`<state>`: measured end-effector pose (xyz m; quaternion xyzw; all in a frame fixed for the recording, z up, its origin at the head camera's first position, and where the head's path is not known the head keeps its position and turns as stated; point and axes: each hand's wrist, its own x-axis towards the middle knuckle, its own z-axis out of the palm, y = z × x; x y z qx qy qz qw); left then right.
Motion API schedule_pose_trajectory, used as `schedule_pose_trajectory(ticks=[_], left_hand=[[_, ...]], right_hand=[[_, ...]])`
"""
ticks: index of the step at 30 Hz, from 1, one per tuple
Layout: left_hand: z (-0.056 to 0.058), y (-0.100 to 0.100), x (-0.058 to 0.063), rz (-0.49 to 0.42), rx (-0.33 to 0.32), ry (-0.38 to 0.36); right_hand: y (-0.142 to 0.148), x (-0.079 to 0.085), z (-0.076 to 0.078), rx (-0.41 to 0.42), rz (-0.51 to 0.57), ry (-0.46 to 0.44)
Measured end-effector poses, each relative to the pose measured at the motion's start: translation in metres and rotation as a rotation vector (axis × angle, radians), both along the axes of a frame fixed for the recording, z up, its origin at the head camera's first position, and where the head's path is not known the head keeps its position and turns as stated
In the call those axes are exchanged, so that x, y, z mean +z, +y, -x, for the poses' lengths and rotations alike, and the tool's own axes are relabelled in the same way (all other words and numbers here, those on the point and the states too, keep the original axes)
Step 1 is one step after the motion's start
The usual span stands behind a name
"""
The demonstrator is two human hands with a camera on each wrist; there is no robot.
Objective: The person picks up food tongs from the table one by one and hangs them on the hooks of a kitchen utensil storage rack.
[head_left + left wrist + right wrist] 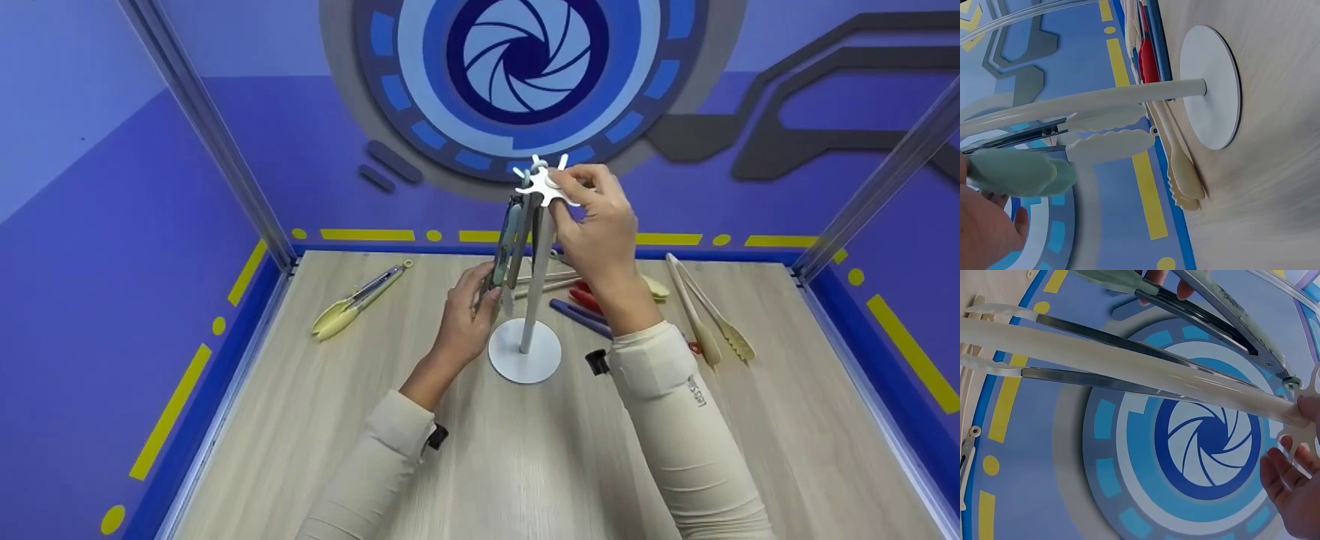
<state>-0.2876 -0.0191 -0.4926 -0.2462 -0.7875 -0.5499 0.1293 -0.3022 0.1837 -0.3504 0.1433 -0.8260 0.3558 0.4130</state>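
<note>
I am standing at the worktop (465, 480) with both hands busy around a white hook stand (533, 300), whose round base (525, 367) is resting just below the centre of the head frame. My left hand (466, 313) is gripping the green tongs (1016, 171), fingers and thumb bent round them, and I am holding them upright beside the pole, left of it in the head view. My right hand (600, 225) is pinching the star-shaped hook plate (544, 189) at the top. The green tongs' end ring (1292, 381) is sitting right at a hook, though I cannot tell whether it is fully seated. By my judgement the work is only partly along: the white-tipped tongs (1112, 145) are hanging by the pole, the green tongs are up at the plate but my hand is not yet off them, and several utensils are lying apart from the stand: yellow tongs (361, 301) at the left of the frame, blue tongs (581, 318) and a red-headed utensil (586, 297) right of the pole, beige tongs (703, 339) farther right. As for writing, my right sleeve (675, 442) is carrying small dark lettering (698, 391) that seems to begin "Lets", the rest being unclear; I am making out no brand or label on the tongs or stand.
</note>
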Motion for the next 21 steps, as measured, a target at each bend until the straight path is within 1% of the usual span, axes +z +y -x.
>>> schedule_pose_trajectory(ticks=[4,6,10,13,17,21], left_hand=[[0.001,0.004,-0.001,-0.066,-0.069,-0.067],[0.001,0.006,-0.002,-0.078,-0.082,-0.097],[0.002,0.01,-0.004,-0.077,-0.073,-0.13],[0.003,0.011,-0.005,-0.08,-0.061,-0.128],[0.003,0.011,-0.007,-0.077,-0.046,-0.113],[0.001,0.011,-0.01,-0.059,-0.046,-0.118]], right_hand=[[0.003,0.003,-0.002,-0.019,-0.025,-0.056],[0.004,0.005,-0.004,-0.01,-0.025,-0.095],[0.008,0.01,-0.007,-0.004,-0.053,-0.164],[0.01,0.015,-0.008,-0.006,-0.092,-0.196],[0.012,0.019,-0.008,-0.008,-0.129,-0.202],[0.012,0.019,-0.007,-0.004,-0.14,-0.174]])
